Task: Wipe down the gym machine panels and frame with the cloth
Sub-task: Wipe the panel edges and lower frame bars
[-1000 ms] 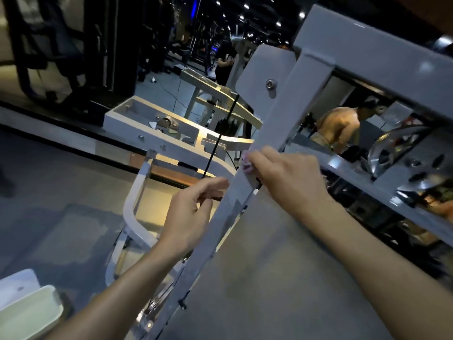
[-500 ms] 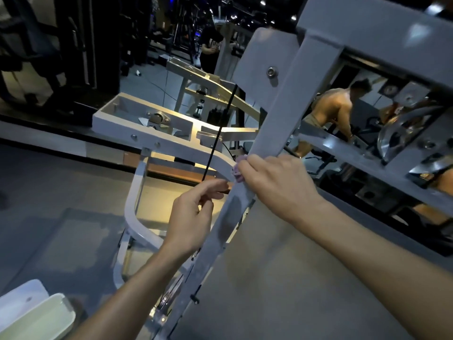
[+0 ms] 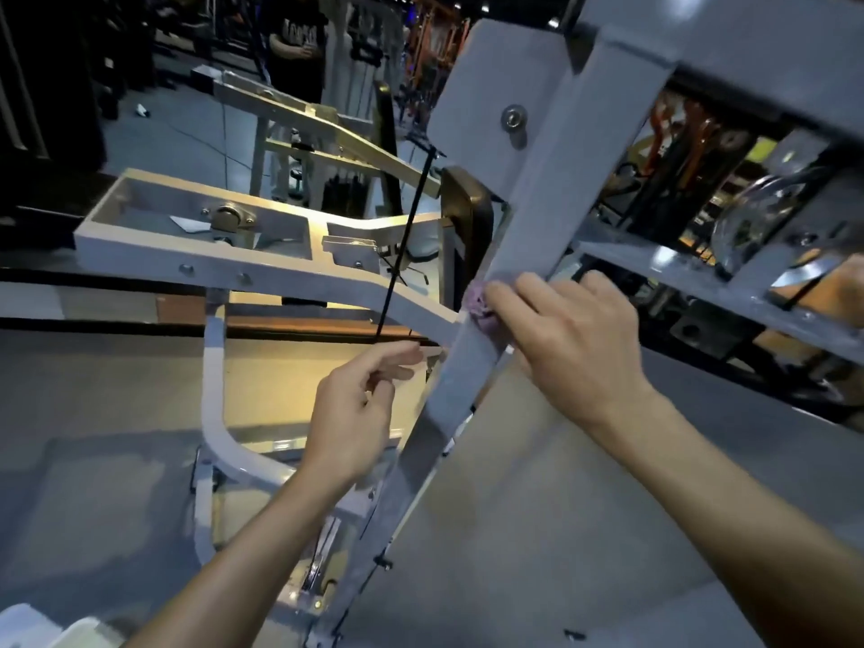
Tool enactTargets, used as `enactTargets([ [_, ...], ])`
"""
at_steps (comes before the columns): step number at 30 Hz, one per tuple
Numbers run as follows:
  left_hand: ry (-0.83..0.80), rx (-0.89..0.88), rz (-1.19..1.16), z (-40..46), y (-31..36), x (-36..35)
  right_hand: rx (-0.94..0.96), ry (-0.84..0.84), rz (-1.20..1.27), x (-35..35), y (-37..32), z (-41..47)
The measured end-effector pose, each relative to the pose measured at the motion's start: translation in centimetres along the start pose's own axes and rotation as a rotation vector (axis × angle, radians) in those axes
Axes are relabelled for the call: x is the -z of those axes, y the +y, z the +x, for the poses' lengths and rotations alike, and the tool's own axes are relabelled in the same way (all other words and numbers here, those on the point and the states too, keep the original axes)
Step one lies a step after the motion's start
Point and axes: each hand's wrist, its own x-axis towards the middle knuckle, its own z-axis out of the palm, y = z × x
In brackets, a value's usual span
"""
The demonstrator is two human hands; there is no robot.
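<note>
A: The right hand (image 3: 575, 339) has slid up the slanted frame bar (image 3: 528, 236), its grip pinching the purple cloth (image 3: 479, 307) against it.

B: The left hand (image 3: 355, 413) hovers beside it, loosely curled, apparently empty. Upper panels likely remain unwiped.

A small purple cloth (image 3: 481, 311) is scrunched up against a slanted grey bar (image 3: 472, 362) of the gym machine, where a white frame arm (image 3: 290, 278) joins it.
</note>
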Motion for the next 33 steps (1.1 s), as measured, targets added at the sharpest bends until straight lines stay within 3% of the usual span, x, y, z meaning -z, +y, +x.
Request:
enactTargets([
  [3,-0.025,0.001,-0.016,0.3,-0.3,0.6,-0.025,0.043,-0.034,-0.2,-0.9,-0.4],
  [6,-0.059,-0.001,-0.022,0.2,-0.6,1.2,0.039,-0.038,0.0,-1.3,-3.6,-2.8],
  [14,-0.091,-0.004,0.024,0.6,-1.2,1.3,-0.068,0.014,-0.058,-0.4,-1.8,-2.2],
  [17,-0.112,0.001,0.048,0.4,-1.5,1.0,-0.011,-0.016,-0.029,-1.2,-3.2,-3.6],
  [33,0.006,0.077,0.135,-2.0,-3.4,-1.7,0.055,0.114,0.079,-2.3,-0.4,-2.8],
])
